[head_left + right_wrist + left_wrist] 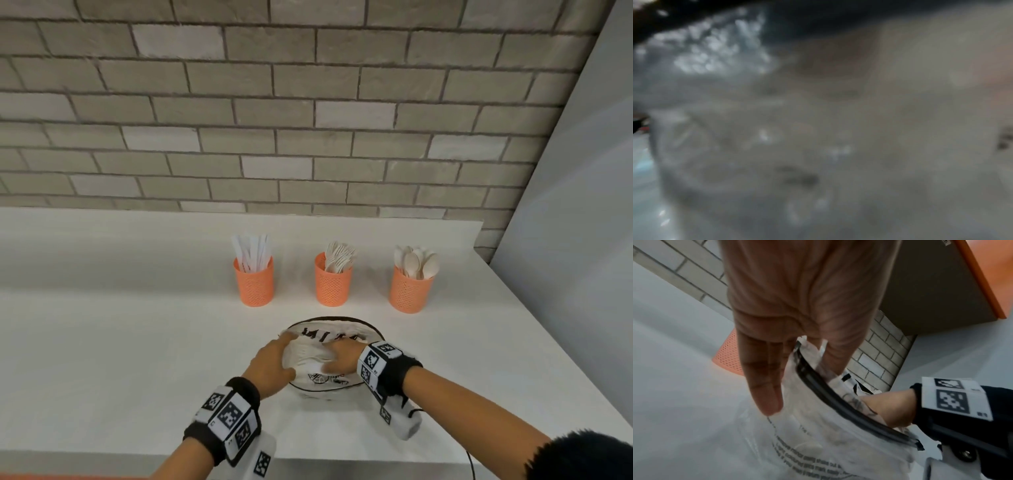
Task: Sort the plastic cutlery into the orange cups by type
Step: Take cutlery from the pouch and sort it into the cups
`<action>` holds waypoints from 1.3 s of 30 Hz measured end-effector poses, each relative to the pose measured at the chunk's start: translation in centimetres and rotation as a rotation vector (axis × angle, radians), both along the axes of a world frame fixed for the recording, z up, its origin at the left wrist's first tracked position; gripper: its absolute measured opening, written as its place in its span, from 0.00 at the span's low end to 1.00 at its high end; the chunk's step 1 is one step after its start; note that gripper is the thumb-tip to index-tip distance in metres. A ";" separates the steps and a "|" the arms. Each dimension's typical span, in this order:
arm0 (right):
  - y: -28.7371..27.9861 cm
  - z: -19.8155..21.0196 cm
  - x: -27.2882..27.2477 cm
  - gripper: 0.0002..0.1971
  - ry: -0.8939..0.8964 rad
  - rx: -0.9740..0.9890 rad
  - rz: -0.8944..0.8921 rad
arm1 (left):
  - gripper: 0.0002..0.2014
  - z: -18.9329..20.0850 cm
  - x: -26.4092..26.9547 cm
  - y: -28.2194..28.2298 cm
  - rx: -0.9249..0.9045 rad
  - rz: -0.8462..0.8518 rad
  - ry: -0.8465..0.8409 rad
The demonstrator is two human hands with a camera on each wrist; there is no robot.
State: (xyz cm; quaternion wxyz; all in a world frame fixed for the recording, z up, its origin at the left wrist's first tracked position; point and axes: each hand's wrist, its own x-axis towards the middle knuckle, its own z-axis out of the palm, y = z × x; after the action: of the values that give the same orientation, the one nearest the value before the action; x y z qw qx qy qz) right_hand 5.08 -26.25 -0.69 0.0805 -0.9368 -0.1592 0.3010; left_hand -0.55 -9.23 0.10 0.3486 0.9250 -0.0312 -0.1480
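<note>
Three orange mesh cups stand in a row on the white counter (137, 342): the left cup (255, 286) holds white knives, the middle cup (333, 286) forks, the right cup (411, 291) spoons. In front of them lies a clear plastic bag (329, 334) with a black zip rim and black print. My left hand (277, 359) pinches the bag's left rim, thumb inside and fingers outside (766, 394). My right hand (342, 356) reaches into the bag's mouth; its fingers are hidden by the plastic. The right wrist view shows only blurred plastic (818, 146).
A grey brick wall (308, 102) backs the counter and a pale wall (582, 240) closes the right side. The counter's front edge runs just under my wrists. In the left wrist view a brown panel with an orange edge (941, 288) hangs above.
</note>
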 end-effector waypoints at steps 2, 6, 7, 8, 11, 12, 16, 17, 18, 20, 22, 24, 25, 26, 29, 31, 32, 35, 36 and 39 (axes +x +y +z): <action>0.1 0.5 0.2 0.37 0.015 -0.036 0.027 | 0.32 0.2 -0.1 0.1 -0.037 0.018 -0.017; 0.3 0.5 0.4 0.34 0.022 -0.081 0.032 | 0.32 0.5 -0.3 0.1 -0.070 0.016 -0.022; 0.3 0.5 0.3 0.33 0.026 -0.089 0.034 | 0.32 0.6 -0.4 0.1 -0.073 0.010 -0.020; 0.4 0.5 0.3 0.33 0.031 -0.103 0.035 | 0.32 0.6 -0.4 0.2 -0.077 0.003 -0.017; 0.3 0.5 0.4 0.33 0.040 -0.130 0.034 | 0.32 0.7 -0.4 0.4 -0.093 -0.014 0.000; 0.2 0.6 0.5 0.34 0.045 -0.128 0.028 | 0.32 0.8 -0.4 0.5 -0.101 -0.014 0.002; 0.1 0.9 0.9 0.33 0.065 -0.122 -0.008 | 0.32 1.0 -0.1 0.5 -0.131 -0.011 0.021; 0.1 0.9 1.0 0.33 0.070 -0.124 -0.008 | 0.31 1.1 0.0 0.5 -0.128 -0.014 0.025; 0.1 0.9 1.2 0.33 0.078 -0.124 -0.011 | 0.31 1.2 0.1 0.5 -0.123 -0.016 0.030; 0.1 0.7 1.4 0.33 0.068 -0.131 -0.008 | 0.30 1.3 0.3 0.7 -0.112 -0.008 0.039; 0.1 0.7 1.4 0.32 0.032 -0.127 0.001 | 0.29 1.5 0.6 0.8 -0.101 0.018 0.034; 0.1 0.8 1.4 0.30 0.008 -0.100 0.016 | 0.28 1.6 0.8 0.9 -0.094 0.060 0.019; 0.1 0.8 1.3 0.29 0.005 -0.080 0.023 | 0.27 1.6 0.9 0.9 -0.092 0.078 0.014; 0.2 0.8 1.2 0.29 0.009 -0.061 0.026 | 0.27 1.7 0.9 0.9 -0.090 0.091 0.010; 0.3 0.8 1.0 0.24 0.017 -0.012 0.020 | 0.25 1.8 1.2 0.9 -0.088 0.131 0.000; 0.1 1.1 0.7 0.22 0.023 0.055 0.023 | 0.23 1.9 1.4 0.9 -0.090 0.152 -0.004; 0.1 1.2 0.5 0.22 0.018 0.097 0.028 | 0.23 2.0 1.5 0.8 -0.100 0.159 -0.005; -0.1 1.2 -0.1 0.24 -0.022 0.204 0.029 | 0.20 2.0 1.7 0.6 -0.158 0.186 0.002; -0.2 1.2 -0.3 0.23 -0.034 0.243 0.013 | 0.19 2.0 1.8 0.6 -0.173 0.202 0.004; -0.2 1.0 -0.3 0.18 -0.050 0.375 -0.041 | 0.19 1.8 2.0 0.7 -0.198 0.243 0.007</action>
State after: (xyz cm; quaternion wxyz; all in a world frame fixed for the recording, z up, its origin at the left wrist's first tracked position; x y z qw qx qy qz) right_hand 4.74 -26.48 0.30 0.2560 -0.9155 -0.1954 0.2410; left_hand 1.41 -8.55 1.91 0.4536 0.8825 0.0676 -0.1041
